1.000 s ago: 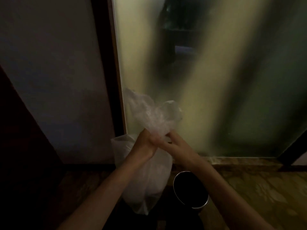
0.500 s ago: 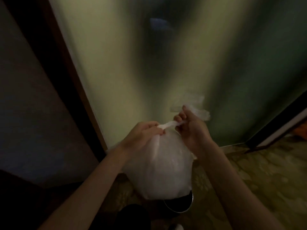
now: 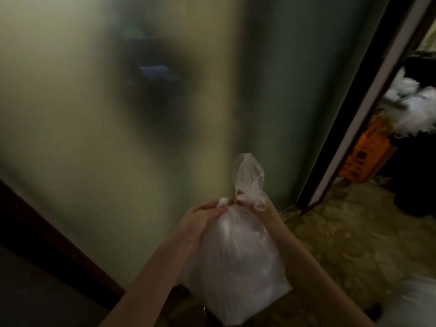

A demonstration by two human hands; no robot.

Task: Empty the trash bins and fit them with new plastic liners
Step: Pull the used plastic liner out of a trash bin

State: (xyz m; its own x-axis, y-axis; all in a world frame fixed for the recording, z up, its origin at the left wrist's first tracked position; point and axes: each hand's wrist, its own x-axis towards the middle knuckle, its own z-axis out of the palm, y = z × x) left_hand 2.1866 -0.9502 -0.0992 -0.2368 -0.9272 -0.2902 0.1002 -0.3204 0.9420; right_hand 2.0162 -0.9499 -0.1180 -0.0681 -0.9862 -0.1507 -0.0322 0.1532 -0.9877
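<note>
Looking like a dim indoor corridor in a serviced building, maybe lodging; frosted glass panel [image 3: 106,138] is filling most of the view; dark wood frame [image 3: 47,232] is running along its lower left; patterned floor [image 3: 354,244] is spreading to its right; beyond the door jamb [image 3: 368,109] right of the panel, an orange floor sign [image 3: 363,159] is standing below piled white bags [image 3: 415,102]; tied plastic bag [image 3: 236,256] is hanging before the panel's lower right.

The bulging translucent white trash bag [image 3: 236,267] hangs upright, neck twisted into a loop.

Dim, yellowish light; heavy motion blur; wide-angle edge distortion.
</note>
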